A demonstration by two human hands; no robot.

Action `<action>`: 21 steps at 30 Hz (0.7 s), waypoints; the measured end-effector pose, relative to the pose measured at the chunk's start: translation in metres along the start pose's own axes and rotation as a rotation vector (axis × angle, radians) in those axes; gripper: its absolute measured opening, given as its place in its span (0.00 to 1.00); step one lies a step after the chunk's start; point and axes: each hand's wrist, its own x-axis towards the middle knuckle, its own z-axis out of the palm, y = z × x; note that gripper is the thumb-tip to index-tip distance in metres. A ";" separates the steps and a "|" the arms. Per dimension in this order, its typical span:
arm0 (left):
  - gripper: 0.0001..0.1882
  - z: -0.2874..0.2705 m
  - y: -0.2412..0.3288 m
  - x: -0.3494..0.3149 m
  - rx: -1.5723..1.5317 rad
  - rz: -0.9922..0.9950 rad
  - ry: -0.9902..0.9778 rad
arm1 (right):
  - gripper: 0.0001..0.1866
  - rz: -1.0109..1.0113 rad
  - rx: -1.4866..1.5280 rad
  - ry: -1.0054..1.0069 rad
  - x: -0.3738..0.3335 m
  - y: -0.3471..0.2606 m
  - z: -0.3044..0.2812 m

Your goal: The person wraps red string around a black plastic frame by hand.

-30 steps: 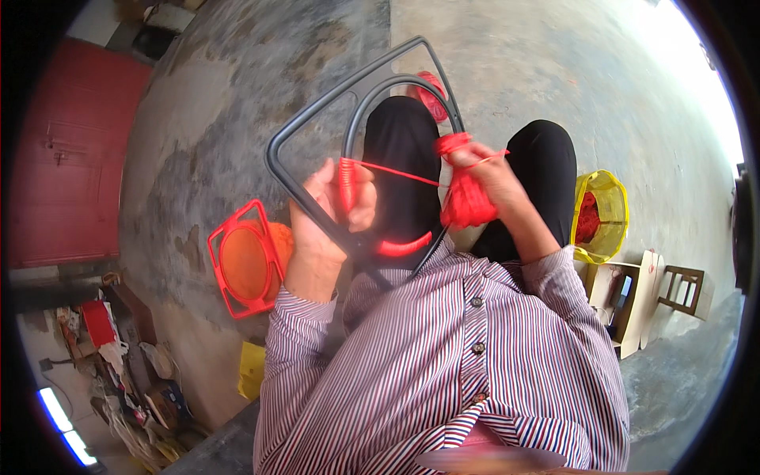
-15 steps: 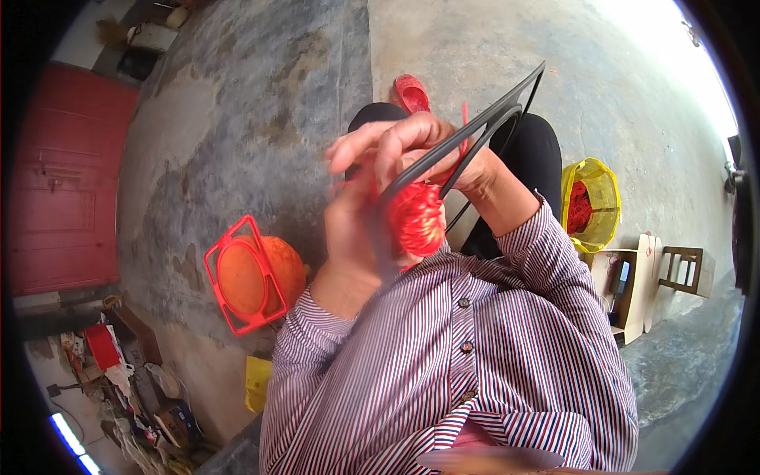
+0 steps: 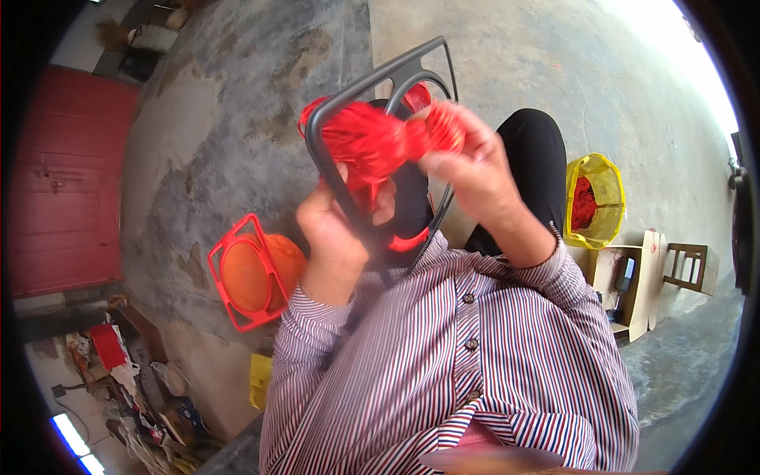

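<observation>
A dark grey frame with a ring inside it is held tilted above my lap. My left hand is closed around its lower left bar, thumb on one side and fingertips on the other. A thick hank of red cord lies across the frame, pinched narrow toward its right end. My right hand grips that right end between thumb and fingers. Some red wrapping shows on the lower part of the ring. Motion blurs the cord and the frame's lower corner.
A red frame leans on a round orange object at left. At right stand a yellow mesh basket with red cord inside, an open cardboard box and a small wooden stool. Clutter lines the lower left, below a red door.
The frame has swung left and opened toward view. My hands have moved apart, the right one now at the hank's right end. The red hank has shifted up and left.
</observation>
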 end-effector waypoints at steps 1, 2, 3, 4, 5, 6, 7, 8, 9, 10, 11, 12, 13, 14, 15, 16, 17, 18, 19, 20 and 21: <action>0.29 -0.002 0.002 -0.001 0.003 -0.049 -0.102 | 0.22 -0.017 0.026 0.019 0.007 -0.007 -0.010; 0.29 -0.001 0.001 -0.006 0.004 -0.042 -0.095 | 0.21 -0.023 0.061 0.028 0.015 -0.012 -0.018; 0.29 0.001 0.000 -0.011 -0.009 -0.037 -0.162 | 0.21 -0.039 0.135 0.049 0.020 -0.017 -0.025; 0.30 -0.001 -0.003 -0.011 -0.029 -0.037 -0.234 | 0.21 -0.055 0.199 0.073 0.025 -0.018 -0.031; 0.31 -0.005 -0.004 -0.006 -0.025 -0.013 -0.291 | 0.21 -0.110 0.292 0.072 0.030 -0.026 -0.033; 0.31 -0.007 -0.003 -0.003 -0.029 -0.011 -0.290 | 0.21 -0.129 0.433 0.081 0.034 -0.028 -0.046; 0.30 -0.008 -0.001 -0.002 -0.008 -0.027 -0.344 | 0.21 -0.118 0.452 0.111 0.038 -0.031 -0.053; 0.30 -0.011 0.002 0.000 0.013 -0.042 -0.397 | 0.21 -0.107 0.472 0.142 0.040 -0.034 -0.058; 0.30 -0.016 0.005 0.000 -0.001 -0.037 -0.373 | 0.23 -0.030 0.517 0.252 0.037 -0.037 -0.062; 0.30 -0.020 0.008 0.002 -0.016 -0.035 -0.354 | 0.23 -0.028 0.515 0.251 0.034 -0.038 -0.068; 0.28 -0.021 0.011 0.003 -0.015 -0.006 -0.331 | 0.25 -0.020 0.638 0.025 0.030 -0.037 -0.074; 0.28 -0.026 0.015 0.007 -0.015 -0.005 -0.329 | 0.27 -0.012 0.756 -0.204 0.028 -0.036 -0.079; 0.26 -0.030 0.021 0.012 -0.006 -0.009 -0.331 | 0.30 -0.030 0.795 -0.191 0.026 -0.037 -0.077; 0.24 -0.032 0.026 0.014 0.005 -0.014 -0.332 | 0.30 -0.028 0.802 -0.188 0.022 -0.033 -0.082; 0.24 -0.032 0.028 0.012 0.045 -0.008 -0.217 | 0.29 0.028 0.736 -0.161 0.016 -0.026 -0.091; 0.24 -0.034 0.029 0.014 0.049 -0.006 -0.211 | 0.29 0.085 0.669 -0.137 0.012 -0.020 -0.093; 0.25 -0.037 0.030 0.017 0.081 -0.059 -0.246 | 0.28 0.126 0.701 -0.051 0.004 -0.013 -0.091; 0.26 -0.039 0.032 0.019 0.114 -0.114 -0.280 | 0.28 0.128 0.708 -0.051 0.001 -0.004 -0.092; 0.27 -0.034 0.030 0.020 0.097 -0.170 -0.258 | 0.27 0.164 0.747 -0.058 -0.003 0.005 -0.093; 0.27 -0.037 0.030 0.022 0.102 -0.177 -0.254 | 0.26 0.199 0.786 -0.065 -0.006 0.010 -0.093; 0.26 -0.042 0.028 0.024 0.098 -0.187 -0.250 | 0.25 0.218 0.769 -0.011 -0.009 0.014 -0.093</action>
